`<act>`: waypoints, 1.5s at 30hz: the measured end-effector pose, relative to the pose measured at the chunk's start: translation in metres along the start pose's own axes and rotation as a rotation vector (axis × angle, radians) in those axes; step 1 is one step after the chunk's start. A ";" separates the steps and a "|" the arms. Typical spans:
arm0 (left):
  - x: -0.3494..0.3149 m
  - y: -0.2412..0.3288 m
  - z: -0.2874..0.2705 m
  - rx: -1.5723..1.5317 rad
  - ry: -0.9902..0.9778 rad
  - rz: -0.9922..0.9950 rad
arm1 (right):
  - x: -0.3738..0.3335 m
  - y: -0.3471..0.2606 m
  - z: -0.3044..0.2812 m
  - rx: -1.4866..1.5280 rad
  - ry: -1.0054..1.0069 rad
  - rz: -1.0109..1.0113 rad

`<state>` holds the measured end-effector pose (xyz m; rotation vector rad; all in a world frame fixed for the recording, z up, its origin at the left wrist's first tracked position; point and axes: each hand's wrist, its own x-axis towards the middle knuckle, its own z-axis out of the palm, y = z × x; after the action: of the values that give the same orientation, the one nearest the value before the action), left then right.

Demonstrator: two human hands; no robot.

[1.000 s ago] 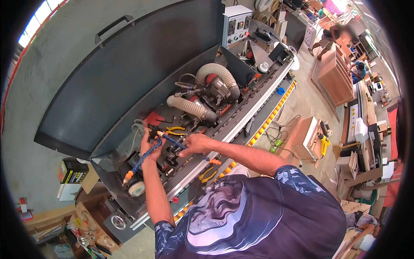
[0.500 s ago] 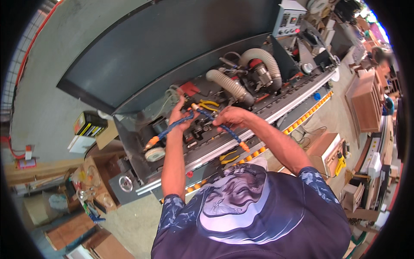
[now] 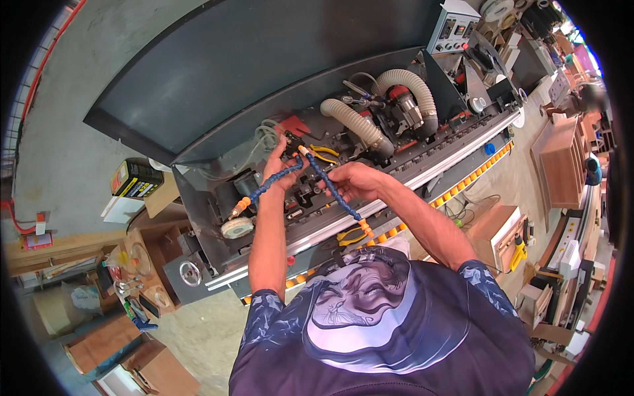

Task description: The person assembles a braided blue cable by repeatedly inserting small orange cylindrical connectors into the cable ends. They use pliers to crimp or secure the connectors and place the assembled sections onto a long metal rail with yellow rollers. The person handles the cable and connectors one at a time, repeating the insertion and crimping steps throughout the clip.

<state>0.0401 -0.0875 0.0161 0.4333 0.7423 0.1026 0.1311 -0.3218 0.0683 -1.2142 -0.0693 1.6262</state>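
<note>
Left hand [image 3: 278, 169] grips black fitting [image 3: 292, 141] bearing 2 blue segmented hoses [image 3: 328, 183] over open machine [image 3: 206, 226]; right hand [image 3: 356, 181] curled by 1 hose, hold unclear. Slackened left grip could let orange nozzles [image 3: 364, 227] knock machine.

On the left, a black and yellow box [image 3: 137, 179] sits in front of a gray wall [image 3: 125, 66], with a flat white thing [image 3: 120, 210] just on its near side. A thin red pipe [image 3: 43, 71] runs up the wall. Near on the left are two brown boxes [image 3: 105, 344]. On the right, a yellow tool [image 3: 520, 254] is beside a wooden box [image 3: 494, 228]. Farther right stands a big wooden cabinet [image 3: 563, 162].
</note>
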 end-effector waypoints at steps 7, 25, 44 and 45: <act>-0.002 0.004 0.001 -0.061 -0.023 -0.073 | -0.008 -0.002 0.022 0.019 0.100 0.020; 0.000 -0.004 -0.007 0.007 -0.016 0.000 | -0.001 -0.005 0.029 -0.229 0.391 -0.043; -0.004 -0.003 0.002 -0.013 -0.048 0.016 | -0.005 -0.006 0.038 -0.214 0.311 0.054; -0.004 -0.002 0.000 -0.019 -0.043 -0.004 | -0.004 -0.005 0.034 -0.154 0.248 0.072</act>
<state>0.0370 -0.0900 0.0179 0.4146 0.6995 0.0968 0.1101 -0.3055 0.0901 -1.5446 0.0058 1.5416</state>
